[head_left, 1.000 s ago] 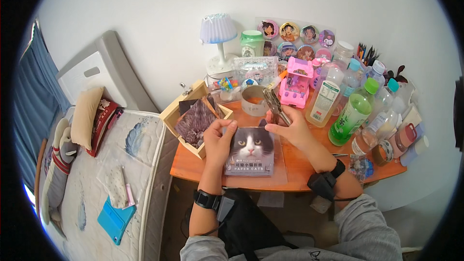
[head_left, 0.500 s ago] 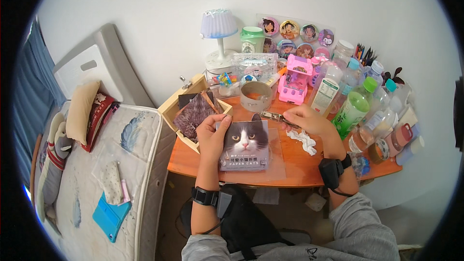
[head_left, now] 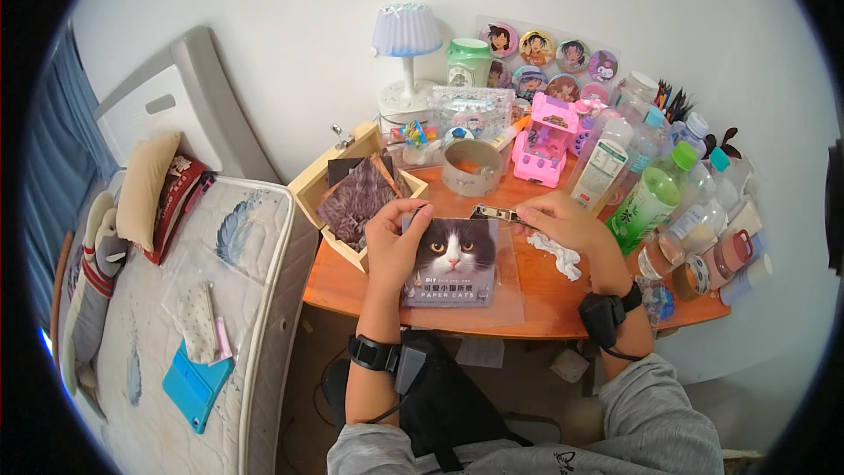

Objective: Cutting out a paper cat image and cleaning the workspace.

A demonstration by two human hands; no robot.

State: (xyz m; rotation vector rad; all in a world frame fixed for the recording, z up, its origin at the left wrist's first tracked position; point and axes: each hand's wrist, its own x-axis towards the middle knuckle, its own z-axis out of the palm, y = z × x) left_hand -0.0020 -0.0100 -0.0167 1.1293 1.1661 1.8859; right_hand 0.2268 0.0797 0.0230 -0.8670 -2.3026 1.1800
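My left hand (head_left: 396, 237) pinches the upper left corner of a square paper-craft packet (head_left: 457, 286) with a black-and-white cat on its front. The packet lies near the front edge of the desk, and clear plastic (head_left: 507, 295) shows beyond its right side. My right hand (head_left: 558, 222) is closed on a silver nail clipper (head_left: 495, 212), whose head points left at the packet's top edge. Whether the jaws touch the packet I cannot tell. A crumpled white tissue (head_left: 556, 257) lies just below my right hand.
A wooden box (head_left: 308, 202) with dark furry-patterned sheets stands left of my left hand. Behind are a wide tape roll (head_left: 470, 178), a pink toy machine (head_left: 541, 154) and a lamp (head_left: 406, 35). Several bottles (head_left: 646, 207) crowd the right side. A bed (head_left: 189, 290) adjoins the left.
The clipper's head has come down against the packet's top edge. The cat's ear tip that stuck up above that edge no longer shows. The view has shifted slightly.
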